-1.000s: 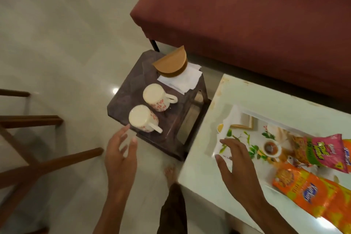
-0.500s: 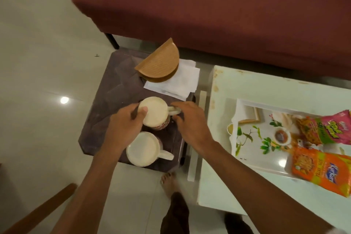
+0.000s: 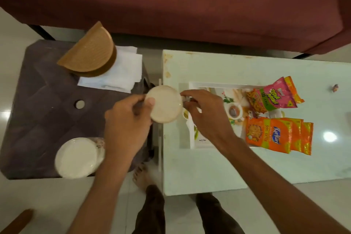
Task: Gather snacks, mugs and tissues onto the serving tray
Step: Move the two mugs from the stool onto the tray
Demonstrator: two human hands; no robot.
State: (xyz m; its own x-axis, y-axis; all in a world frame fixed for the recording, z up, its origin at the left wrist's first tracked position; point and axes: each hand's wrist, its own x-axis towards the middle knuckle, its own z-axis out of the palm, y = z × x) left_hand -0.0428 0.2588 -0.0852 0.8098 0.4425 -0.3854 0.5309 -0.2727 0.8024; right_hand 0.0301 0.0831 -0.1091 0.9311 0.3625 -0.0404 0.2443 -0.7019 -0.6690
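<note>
Head view: looks straight down on two desks side by side in front of a dark red sofa point(image 3: 190, 5).
Left hand point(image 3: 127, 119): grips the mug point(image 3: 164, 106) from its left side. The thumb lies on the rim and the other fingers point(image 3: 151, 100) curl round the wall, mostly hidden.
Right hand point(image 3: 205, 112): the fingers point(image 3: 190, 94) are bunched and pinch the mug's handle on its right side.
Mug: white, mouth up, held between both hands over the gap between the desks. Its right part hangs over the white desk point(image 3: 228, 167), just left of the tray point(image 3: 209, 84).
Second mug point(image 3: 77, 157): white with a reddish pattern on its wall. It stands near the front left corner of the dark desk point(image 3: 38, 100), just beside the left forearm, with no hand on it.
Tissues point(image 3: 121, 74): a white stack at the far side of the dark desk, partly under a tilted half-round wooden holder point(image 3: 89, 53).
Tray: white with printed leaves and a cup, flat on the white desk. The right hand covers part of its left end.
Snacks: a pink packet point(image 3: 273, 97) and overlapping orange packets point(image 3: 273, 133) lie across the tray's right end.
Small things: a round disc point(image 3: 79, 104) on the dark desk and a wrapped sweet point(image 3: 335, 87) far right on the white desk.
</note>
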